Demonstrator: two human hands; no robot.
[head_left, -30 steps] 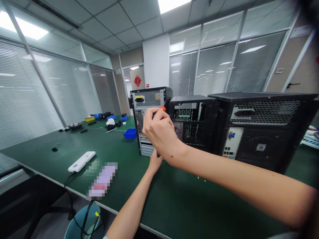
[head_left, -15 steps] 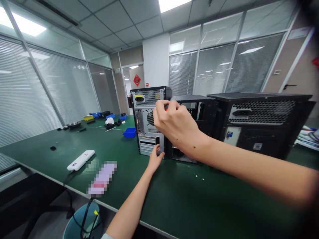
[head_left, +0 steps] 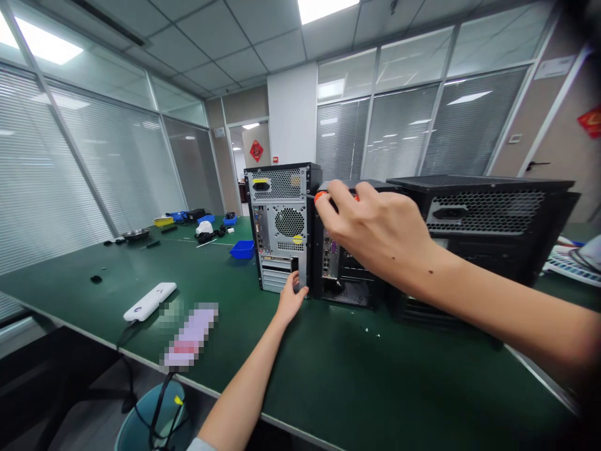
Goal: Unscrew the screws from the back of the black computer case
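Note:
A computer case [head_left: 263,216] stands upright with its rear panel of vents, ports and slots facing me. My left hand [head_left: 292,299] grips the lower right edge of that panel, fingers at the slot opening and thumb on the outer side. My right hand [head_left: 375,216] is closed round a screwdriver [head_left: 320,196] with an orange handle, most of it hidden by the fingers. Its thin shaft points left to the upper right edge of the rear panel. Whether the tip touches a screw I cannot tell.
Two more black cases stand to the right, one opened case [head_left: 350,291] and one larger case [head_left: 498,188]. Small shiny bits [head_left: 367,329] lie before them. Leftward are a blue tray [head_left: 242,249], a white power bank [head_left: 150,302] and a blurred-out flat object [head_left: 192,335]. A bin [head_left: 154,407] stands below.
My right hand has moved right, away from the front of the rear panel, uncovering the fan grille and the screwdriver shaft. My left hand keeps its place on the case.

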